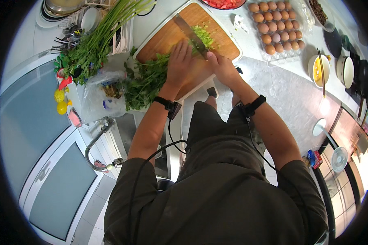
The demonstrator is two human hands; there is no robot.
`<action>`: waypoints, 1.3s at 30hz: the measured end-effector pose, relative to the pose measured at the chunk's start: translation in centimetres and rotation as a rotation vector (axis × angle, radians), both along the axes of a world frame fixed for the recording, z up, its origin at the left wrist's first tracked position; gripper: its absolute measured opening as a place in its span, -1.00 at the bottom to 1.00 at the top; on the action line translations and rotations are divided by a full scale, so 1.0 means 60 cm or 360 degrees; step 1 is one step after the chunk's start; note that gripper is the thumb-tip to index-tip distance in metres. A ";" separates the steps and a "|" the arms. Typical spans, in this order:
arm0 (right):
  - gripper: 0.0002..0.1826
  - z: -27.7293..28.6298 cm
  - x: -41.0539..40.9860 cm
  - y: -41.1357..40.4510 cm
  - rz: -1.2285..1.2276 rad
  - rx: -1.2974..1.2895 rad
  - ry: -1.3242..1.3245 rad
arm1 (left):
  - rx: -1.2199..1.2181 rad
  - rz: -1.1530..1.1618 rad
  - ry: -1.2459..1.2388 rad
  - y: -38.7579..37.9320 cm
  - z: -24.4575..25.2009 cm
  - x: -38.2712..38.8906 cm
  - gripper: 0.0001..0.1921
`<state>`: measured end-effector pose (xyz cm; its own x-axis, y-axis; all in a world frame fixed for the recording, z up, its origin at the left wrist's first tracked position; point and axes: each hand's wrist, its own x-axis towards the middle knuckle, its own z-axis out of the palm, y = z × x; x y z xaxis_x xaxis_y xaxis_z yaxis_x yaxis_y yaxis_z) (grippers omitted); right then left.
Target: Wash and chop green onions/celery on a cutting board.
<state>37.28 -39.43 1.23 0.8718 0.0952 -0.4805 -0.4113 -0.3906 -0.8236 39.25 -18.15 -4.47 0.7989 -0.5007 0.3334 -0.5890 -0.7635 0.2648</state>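
Note:
A wooden cutting board with a pale rim point(159, 39) lies before me. My right hand point(222, 65) is closed around the handle of a kitchen knife point(190, 32), whose wide blade points up and left over the board. Beside the blade sits a small heap of chopped green stalks point(203, 36). My left hand point(181, 62) lies palm down on a leafy bunch of greens point(150, 79), which reaches past the board's left edge; the palm hides how firmly it is held.
Long-stemmed greens point(110, 33) lie over a dish rack at the left, near a clear plastic bag point(93, 101). Right of the board are a tray of eggs point(276, 27) and a bowl with yellow contents and chopsticks point(318, 72). Chopped red food point(223, 3) fills a dish at the top.

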 end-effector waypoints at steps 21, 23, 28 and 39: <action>-0.47 0.059 -0.021 0.041 -0.0044 -0.0194 -0.0171 | -0.0176 0.0007 0.0013 0.015 -0.015 -0.001 -0.41; -0.48 0.066 -0.023 0.044 -0.0031 -0.0215 -0.0160 | -0.0285 0.0010 -0.0066 0.015 -0.024 0.002 -0.54; -0.50 0.084 -0.025 0.050 -0.0016 -0.0215 -0.0076 | -0.0342 0.0058 -0.0100 0.018 -0.036 0.000 -0.42; -0.55 0.076 -0.035 0.047 0.0076 -0.0353 -0.0032 | -0.0827 0.0312 0.0368 -0.002 -0.016 0.000 -0.73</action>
<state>35.18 -36.63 5.82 0.8785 0.0305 -0.4769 -0.3725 -0.5814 -0.7234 39.26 -18.25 -5.43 0.9408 -0.1547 0.3017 -0.3331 -0.5882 0.7369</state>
